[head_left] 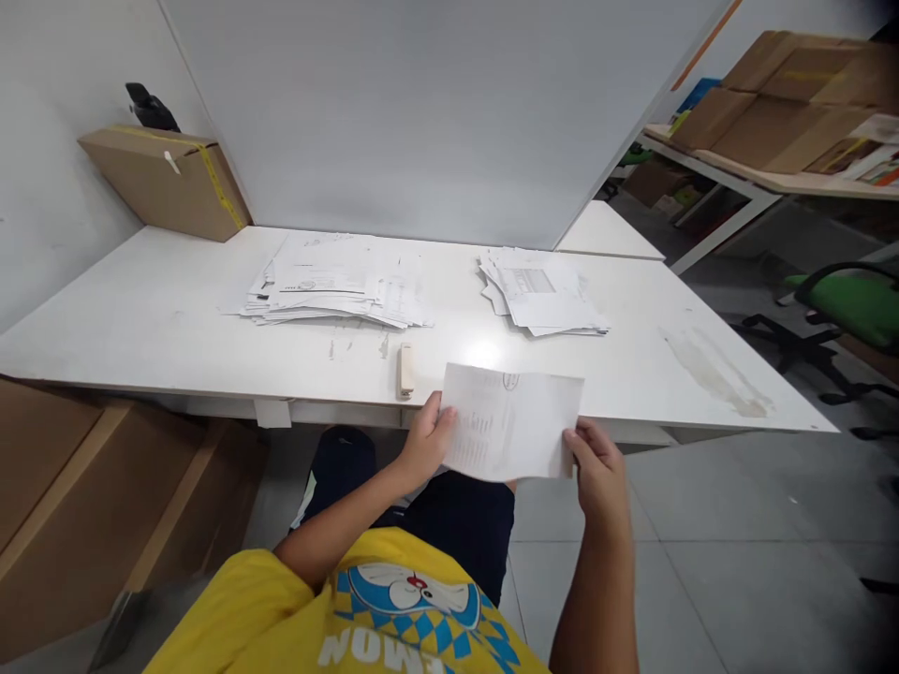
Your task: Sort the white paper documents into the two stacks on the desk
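Between my hands is a white sheet of paper (511, 426) with faint print and a round stamp near its top edge; whether it is one sheet or several I cannot tell. My left hand (428, 435) pinches its left edge, thumb on top. On the right edge, my right hand (596, 459) grips it the same way. The paper hangs over the table's front edge, above my lap. A cream stapler (405, 371) lies on the table just beyond my left hand, apart from it.
On the white table (197, 346) a large pile of papers (330, 281) lies left of centre, a smaller pile (537, 290) right of it. A cardboard box (169, 183) stands at the back left. A grey panel (421, 122) rises behind. More boxes (91, 496) sit at lower left.
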A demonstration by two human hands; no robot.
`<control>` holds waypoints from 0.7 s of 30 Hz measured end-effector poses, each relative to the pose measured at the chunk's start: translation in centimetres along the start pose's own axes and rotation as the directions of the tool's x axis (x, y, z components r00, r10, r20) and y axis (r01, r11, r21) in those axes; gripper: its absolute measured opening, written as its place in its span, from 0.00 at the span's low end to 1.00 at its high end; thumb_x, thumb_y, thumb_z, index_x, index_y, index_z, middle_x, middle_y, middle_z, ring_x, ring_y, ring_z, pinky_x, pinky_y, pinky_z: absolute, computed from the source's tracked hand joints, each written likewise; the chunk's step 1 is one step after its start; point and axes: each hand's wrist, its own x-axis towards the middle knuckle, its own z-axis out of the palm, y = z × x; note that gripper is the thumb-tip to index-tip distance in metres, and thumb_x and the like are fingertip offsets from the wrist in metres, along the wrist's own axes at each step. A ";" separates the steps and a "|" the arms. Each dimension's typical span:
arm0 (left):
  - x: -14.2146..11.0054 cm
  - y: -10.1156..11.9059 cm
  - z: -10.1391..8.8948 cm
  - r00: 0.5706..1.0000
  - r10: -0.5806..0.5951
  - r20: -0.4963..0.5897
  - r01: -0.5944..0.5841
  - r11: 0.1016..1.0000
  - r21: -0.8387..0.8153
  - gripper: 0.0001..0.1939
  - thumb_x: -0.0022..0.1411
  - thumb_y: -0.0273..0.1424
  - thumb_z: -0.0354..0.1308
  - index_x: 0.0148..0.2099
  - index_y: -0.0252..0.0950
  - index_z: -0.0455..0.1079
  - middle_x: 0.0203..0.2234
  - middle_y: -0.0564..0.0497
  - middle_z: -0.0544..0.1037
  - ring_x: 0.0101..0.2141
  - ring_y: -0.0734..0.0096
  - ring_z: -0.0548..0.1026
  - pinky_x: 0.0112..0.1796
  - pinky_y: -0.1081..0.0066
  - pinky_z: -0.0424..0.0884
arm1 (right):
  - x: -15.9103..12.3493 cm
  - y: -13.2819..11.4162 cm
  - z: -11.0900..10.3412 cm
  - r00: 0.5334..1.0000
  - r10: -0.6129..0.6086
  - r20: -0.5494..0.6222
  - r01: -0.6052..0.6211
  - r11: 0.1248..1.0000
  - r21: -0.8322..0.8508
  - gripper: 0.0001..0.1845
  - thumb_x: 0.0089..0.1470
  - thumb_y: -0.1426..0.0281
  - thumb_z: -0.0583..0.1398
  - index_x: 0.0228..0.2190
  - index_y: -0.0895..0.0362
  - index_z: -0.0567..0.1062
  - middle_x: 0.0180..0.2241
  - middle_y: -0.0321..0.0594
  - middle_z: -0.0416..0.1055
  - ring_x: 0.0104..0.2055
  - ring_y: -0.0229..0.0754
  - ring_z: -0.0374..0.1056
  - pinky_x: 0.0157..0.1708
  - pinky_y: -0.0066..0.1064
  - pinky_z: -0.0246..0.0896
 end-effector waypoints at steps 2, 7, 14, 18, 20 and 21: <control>-2.4 -0.5 -0.6 0.997 -0.079 0.000 0.079 0.993 -0.087 0.20 0.68 0.46 0.51 0.50 0.36 0.69 0.42 0.46 0.78 0.42 0.62 0.76 0.45 0.65 0.71 | -1.9 0.8 -0.6 0.991 0.122 0.051 -0.122 0.993 0.000 0.19 0.40 0.56 0.70 0.34 0.53 0.80 0.31 0.38 0.77 0.34 0.44 0.70 0.32 0.31 0.64; -5.6 -1.8 -2.7 0.957 -0.287 -0.047 0.268 0.935 -0.233 0.28 0.59 0.50 0.61 0.53 0.34 0.69 0.38 0.44 0.81 0.36 0.62 0.78 0.37 0.67 0.73 | -4.5 2.7 -0.3 0.970 0.239 0.038 -0.240 0.970 0.028 0.23 0.37 0.57 0.71 0.37 0.53 0.82 0.31 0.39 0.79 0.31 0.46 0.73 0.28 0.34 0.67; -4.0 -2.1 -5.6 0.931 -0.307 -0.197 0.268 0.942 -0.201 0.35 0.58 0.47 0.63 0.61 0.32 0.64 0.35 0.44 0.81 0.32 0.64 0.78 0.34 0.69 0.72 | -3.3 2.4 3.9 0.976 0.217 -0.016 -0.212 0.963 0.165 0.23 0.35 0.62 0.71 0.38 0.55 0.83 0.37 0.41 0.81 0.36 0.47 0.75 0.35 0.37 0.70; -3.5 -1.8 -6.3 0.945 -0.249 -0.214 0.243 0.968 -0.057 0.33 0.63 0.44 0.57 0.65 0.33 0.61 0.30 0.48 0.79 0.30 0.67 0.76 0.32 0.70 0.71 | -2.1 2.0 4.4 0.971 0.237 0.028 -0.239 0.964 0.116 0.22 0.36 0.62 0.71 0.38 0.55 0.83 0.34 0.41 0.81 0.36 0.49 0.75 0.35 0.39 0.70; -3.5 -1.4 -6.7 0.959 -0.162 -0.234 0.197 0.971 0.135 0.29 0.66 0.40 0.54 0.65 0.33 0.61 0.27 0.51 0.76 0.28 0.70 0.73 0.31 0.71 0.69 | -1.6 2.0 4.2 0.970 0.238 0.044 -0.241 0.966 0.097 0.22 0.37 0.63 0.71 0.38 0.54 0.83 0.33 0.41 0.81 0.37 0.49 0.75 0.36 0.39 0.70; -3.5 -1.1 -6.9 0.964 -0.089 -0.252 0.155 0.954 0.257 0.26 0.67 0.38 0.53 0.64 0.34 0.63 0.26 0.53 0.75 0.27 0.71 0.72 0.31 0.72 0.68 | -1.4 2.0 4.0 0.970 0.240 0.044 -0.243 0.966 0.092 0.22 0.36 0.63 0.71 0.37 0.54 0.83 0.34 0.41 0.81 0.38 0.50 0.75 0.37 0.40 0.71</control>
